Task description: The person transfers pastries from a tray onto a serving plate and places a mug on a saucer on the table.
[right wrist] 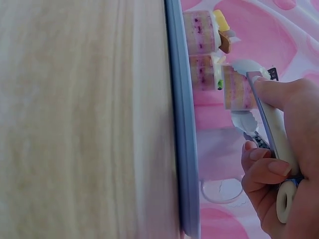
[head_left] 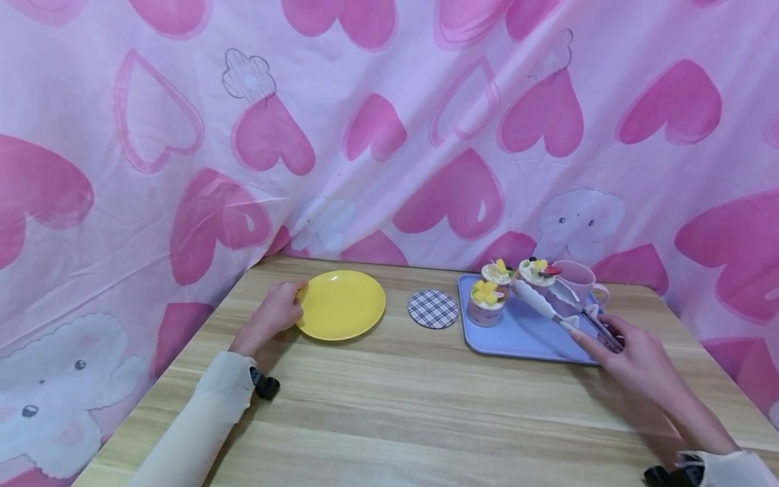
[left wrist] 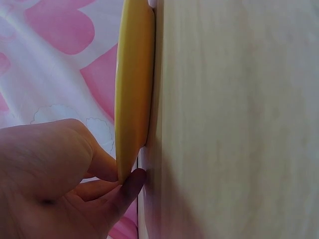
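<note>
our r hand (head_left: 635, 355) grips the tongs (head_left: 535, 301), thumb on one arm, fingers curled round the other. the cup (head_left: 535, 274) is b/w the tips, up off the tray (head_left: 529, 348), w/ the mug (head_left: 577, 277) to its right. our l hand (head_left: 274, 314) pinches the plate (head_left: 342, 306) by its left rim, thumb on top, fingertip under; plate looks flat on the table (head_left: 389, 412).

what could go wrong, we think: too soft a squeeze & the cup prob slips or tips, fruit sliding off; too hard & the clear wall may dent or pop out of the tips. the front cup (head_left: 485, 312) & back cup (head_left: 496, 272) stand close on the left, so a low swing that way could clip them. the tongs run close by the mug, so a wrist twist might knock it. if our l hand presses or tugs the rim, plate could tip or skid.

edges: the tray has a raised lip, so the cup needs height to get over. coaster (head_left: 433, 309) lies just beside the tray's left edge, b/w it & plate. table's left edge is near our l hand; cloth (head_left: 365, 169) hangs behind. most room: bare wood in front, plus a strip b/w plate & coaster.
</note>
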{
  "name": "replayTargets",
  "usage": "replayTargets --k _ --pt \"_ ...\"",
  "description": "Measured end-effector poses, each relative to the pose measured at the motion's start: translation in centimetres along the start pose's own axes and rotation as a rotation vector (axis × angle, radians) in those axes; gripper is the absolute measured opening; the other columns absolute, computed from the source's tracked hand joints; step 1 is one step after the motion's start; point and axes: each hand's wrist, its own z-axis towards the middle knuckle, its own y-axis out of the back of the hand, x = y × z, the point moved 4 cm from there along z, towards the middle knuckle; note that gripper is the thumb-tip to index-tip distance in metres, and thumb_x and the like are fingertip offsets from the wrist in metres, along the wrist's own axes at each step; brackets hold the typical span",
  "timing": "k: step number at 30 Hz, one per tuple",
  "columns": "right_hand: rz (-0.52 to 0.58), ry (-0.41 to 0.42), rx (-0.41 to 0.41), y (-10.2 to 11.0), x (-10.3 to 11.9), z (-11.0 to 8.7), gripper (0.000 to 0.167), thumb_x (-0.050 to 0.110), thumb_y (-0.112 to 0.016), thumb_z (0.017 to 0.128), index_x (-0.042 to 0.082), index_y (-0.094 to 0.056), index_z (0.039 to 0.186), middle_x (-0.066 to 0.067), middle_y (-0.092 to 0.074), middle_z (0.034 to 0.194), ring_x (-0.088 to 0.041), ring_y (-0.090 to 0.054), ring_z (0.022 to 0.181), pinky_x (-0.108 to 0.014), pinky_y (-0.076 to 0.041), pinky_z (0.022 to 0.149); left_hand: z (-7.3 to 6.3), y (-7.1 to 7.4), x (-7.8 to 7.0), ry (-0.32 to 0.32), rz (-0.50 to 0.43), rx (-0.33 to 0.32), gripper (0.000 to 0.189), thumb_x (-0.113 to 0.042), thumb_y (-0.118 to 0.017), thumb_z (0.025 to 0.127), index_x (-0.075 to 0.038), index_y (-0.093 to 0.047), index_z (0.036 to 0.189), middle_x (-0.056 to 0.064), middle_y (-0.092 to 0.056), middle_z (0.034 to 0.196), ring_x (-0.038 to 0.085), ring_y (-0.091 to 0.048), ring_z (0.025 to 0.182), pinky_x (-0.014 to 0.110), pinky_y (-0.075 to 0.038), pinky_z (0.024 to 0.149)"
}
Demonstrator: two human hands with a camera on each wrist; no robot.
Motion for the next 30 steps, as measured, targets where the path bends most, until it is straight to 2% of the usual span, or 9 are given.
replayTargets --k 6,11,17,19,24,27,30 --pt "0.0 0.016 -0.038 0.4 0.6 0.1 0.081 0.051 -0.076 0.099 -0.005 -0.054 0.153 -0.042 -0.06 0.138 -0.054 -0.058 0.114 -0.069 -0.048 0.088 0.0 -0.1 0.0 0.009 0.007 0.0 0.066 0.006 -0.057 0.095 0.007 -0.045 0.16 0.028 -0.058 0.153 0.036 -0.06 0.119 0.037 -0.056 0.091" --pt "-0.001 0.045 -0.073 0.6 1.6 0.3 0.078 0.049 -0.079 0.096 -0.002 -0.057 0.151 -0.039 -0.064 0.134 -0.05 -0.06 0.111 -0.058 -0.048 0.084 0.0 -0.1 0.0 -0.013 0.013 -0.008 0.065 0.006 -0.056 0.094 0.008 -0.046 0.159 0.03 -0.058 0.153 0.037 -0.059 0.118 0.04 -0.054 0.093" --pt "-0.003 0.04 -0.051 0.5 2.7 1.0 0.085 0.052 -0.077 0.097 -0.005 -0.053 0.154 -0.042 -0.059 0.137 -0.051 -0.057 0.111 -0.062 -0.047 0.086 -0.2 0.0 -0.2 -0.031 0.013 -0.028 0.064 0.006 -0.056 0.094 0.008 -0.048 0.158 0.03 -0.059 0.152 0.036 -0.06 0.118 0.042 -0.055 0.097" --pt "-0.005 0.04 -0.047 0.4 3.0 1.3 0.085 0.053 -0.077 0.096 -0.004 -0.053 0.154 -0.042 -0.06 0.137 -0.051 -0.057 0.111 -0.058 -0.048 0.084 -0.2 0.0 -0.2 -0.034 0.012 -0.027 0.064 0.006 -0.055 0.094 0.008 -0.048 0.158 0.03 -0.059 0.152 0.036 -0.06 0.118 0.041 -0.055 0.095" --pt "0.005 0.063 -0.028 0.0 4.2 1.8 0.083 0.054 -0.077 0.096 -0.001 -0.055 0.154 -0.035 -0.063 0.132 -0.043 -0.056 0.106 -0.036 -0.046 0.074 -0.2 -0.1 -0.1 -0.029 0.007 -0.022 0.063 0.007 -0.055 0.095 0.007 -0.048 0.158 0.028 -0.062 0.146 0.035 -0.061 0.114 0.035 -0.053 0.087" --pt "0.016 0.084 -0.035 -0.3 4.9 2.1 0.08 0.053 -0.078 0.096 0.0 -0.056 0.153 -0.033 -0.065 0.131 -0.041 -0.057 0.105 -0.033 -0.045 0.073 -0.2 0.0 0.0 -0.024 0.002 -0.024 0.063 0.008 -0.055 0.095 0.007 -0.049 0.157 0.027 -0.063 0.142 0.034 -0.061 0.112 0.033 -0.053 0.085" --pt "0.025 0.105 -0.054 -0.5 5.6 2.4 0.078 0.051 -0.08 0.095 0.001 -0.058 0.151 -0.033 -0.067 0.132 -0.043 -0.059 0.106 -0.035 -0.046 0.075 -0.2 0.0 -0.1 -0.022 0.001 -0.019 0.063 0.008 -0.056 0.095 0.007 -0.049 0.157 0.027 -0.063 0.142 0.035 -0.061 0.112 0.035 -0.055 0.086"
